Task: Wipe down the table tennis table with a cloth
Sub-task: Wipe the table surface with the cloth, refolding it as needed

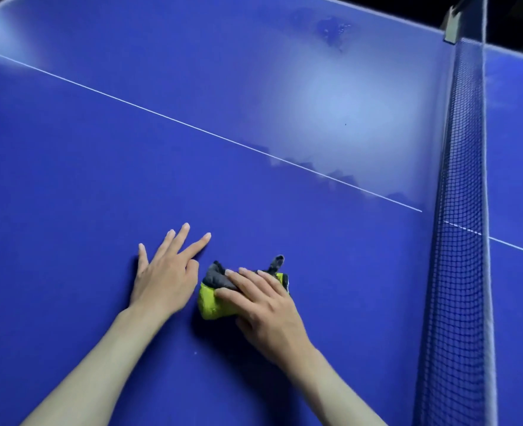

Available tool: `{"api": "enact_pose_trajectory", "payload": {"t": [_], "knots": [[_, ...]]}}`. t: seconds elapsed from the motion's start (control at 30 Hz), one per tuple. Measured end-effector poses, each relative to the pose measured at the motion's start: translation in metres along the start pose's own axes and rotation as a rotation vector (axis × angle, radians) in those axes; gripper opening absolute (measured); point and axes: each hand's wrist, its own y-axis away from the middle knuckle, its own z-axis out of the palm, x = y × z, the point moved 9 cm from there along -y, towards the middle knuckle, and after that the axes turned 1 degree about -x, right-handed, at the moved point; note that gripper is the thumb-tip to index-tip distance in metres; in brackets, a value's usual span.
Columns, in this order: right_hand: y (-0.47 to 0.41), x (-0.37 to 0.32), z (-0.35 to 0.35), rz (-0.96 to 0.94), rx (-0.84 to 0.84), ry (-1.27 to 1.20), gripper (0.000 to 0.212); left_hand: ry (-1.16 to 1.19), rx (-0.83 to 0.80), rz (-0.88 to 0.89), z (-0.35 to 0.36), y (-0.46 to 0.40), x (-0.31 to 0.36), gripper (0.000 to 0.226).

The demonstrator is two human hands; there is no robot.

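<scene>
The blue table tennis table (131, 167) fills the view, with a white centre line running from upper left to the net. A bunched yellow-green and grey cloth (212, 298) lies on it near the lower middle. My right hand (263, 305) presses down on the cloth with straight fingers laid over its top. Just left of the cloth, my left hand (166, 270) rests flat on the bare surface, fingers spread. A dull, hazy patch covers the table beyond the centre line toward the net.
The dark mesh net (460, 186) with a white top band runs down the right side, its post clamp (452, 27) at the far edge. The table's other half (518, 142) lies beyond it. Smudges mark the far surface (331, 29).
</scene>
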Motion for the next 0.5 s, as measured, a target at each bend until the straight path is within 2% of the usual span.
{"api": "enact_pose_trajectory", "payload": {"t": [0.03,0.1,0.23,0.3,0.4,0.5], "knots": [[0.001,0.020,-0.009,-0.029,0.014,0.026,0.057,0.009,0.007,-0.002,0.000,0.001,0.000,0.064],[-0.002,0.085,-0.037,0.082,0.109,0.055,0.059,0.053,0.023,-0.011,0.000,0.001,0.001,0.065],[0.017,0.251,-0.114,0.621,0.339,0.030,0.063,0.125,0.055,-0.030,0.000,0.001,0.001,0.065],[0.034,0.294,-0.133,0.841,0.418,-0.015,0.064,0.132,0.071,-0.027,0.001,0.000,0.001,0.065],[0.041,0.280,-0.126,0.954,0.516,-0.047,0.064,0.146,0.076,-0.022,0.001,0.000,0.001,0.064],[0.042,0.208,-0.096,0.854,0.510,-0.071,0.061,0.104,0.126,-0.067,-0.004,0.002,0.006,0.058]]}}
